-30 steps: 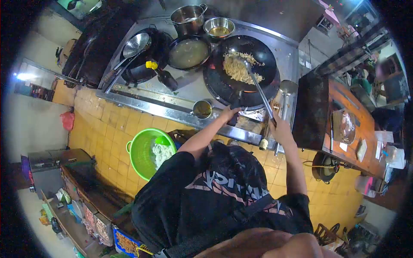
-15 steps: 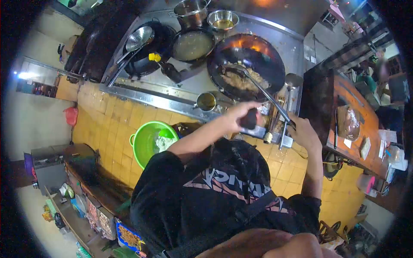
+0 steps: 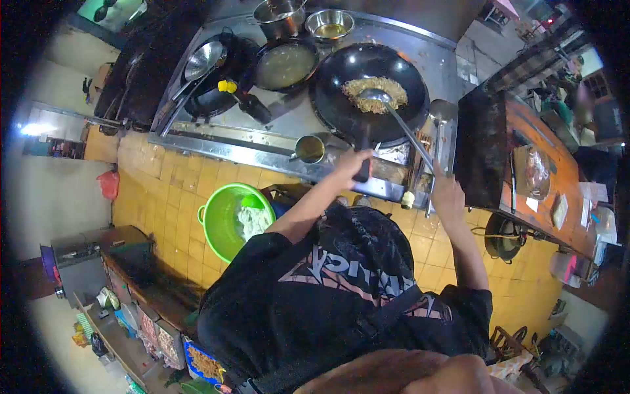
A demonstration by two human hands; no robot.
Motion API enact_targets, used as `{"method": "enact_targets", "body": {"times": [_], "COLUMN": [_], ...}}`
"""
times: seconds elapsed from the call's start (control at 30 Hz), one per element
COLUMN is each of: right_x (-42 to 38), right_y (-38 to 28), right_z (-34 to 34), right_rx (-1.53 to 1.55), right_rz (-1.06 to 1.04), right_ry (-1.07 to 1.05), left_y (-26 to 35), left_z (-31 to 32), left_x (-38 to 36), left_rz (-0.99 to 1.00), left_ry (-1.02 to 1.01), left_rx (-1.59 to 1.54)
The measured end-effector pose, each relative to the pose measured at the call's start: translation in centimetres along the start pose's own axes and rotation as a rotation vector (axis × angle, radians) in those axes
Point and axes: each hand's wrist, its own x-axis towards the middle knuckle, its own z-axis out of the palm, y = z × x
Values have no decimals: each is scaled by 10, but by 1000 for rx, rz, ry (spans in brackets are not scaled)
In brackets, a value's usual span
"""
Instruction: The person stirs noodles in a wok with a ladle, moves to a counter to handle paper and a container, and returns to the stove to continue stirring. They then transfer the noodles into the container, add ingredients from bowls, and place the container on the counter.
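Levelled since the earlier frame, the wok (image 3: 328, 82) sits on the worktop (image 3: 289, 128), food (image 3: 396, 95) inside; left hand (image 3: 353, 168) grips its handle (image 3: 365, 139), right hand (image 3: 447, 196) (fingers closed) clasps the ladle (image 3: 412, 136).

Green basket (image 3: 219, 231) holding white contents, yellow tiled floor (image 3: 176, 190), red bag (image 3: 109, 184) by the wall, yellow-capped dark bottle (image 3: 253, 108), steel bowl (image 3: 328, 37) beside steel pot (image 3: 279, 29), wooden surface (image 3: 548, 134) bearing clear-wrapped package (image 3: 535, 172).
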Motion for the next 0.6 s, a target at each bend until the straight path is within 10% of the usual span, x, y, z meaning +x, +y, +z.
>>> {"method": "enact_targets", "body": {"times": [0.17,0.2,0.3,0.4,0.5,0.6], "right_x": [26,32,63,118,121,149], "right_y": [49,54,-16,-1,20,-4], "right_z": [-17,3,28,104,-28,88], "right_rx": [519,481,547,244,400,96], "right_rz": [11,-226,14,-205,24,-129], "right_ry": [-154,88,-48,-22,-409,104], "left_y": [0,-4,-18,-17,-30,-38], "left_z": [24,14,-18,-36,-60,-64], "left_x": [-76,-55,14,63,105,133], "left_rz": [-243,-235,88,141,181,132], "left_ry": [-137,-83,-48,-75,-131,7], "left_rx": [42,88,94,90,270,268]}}
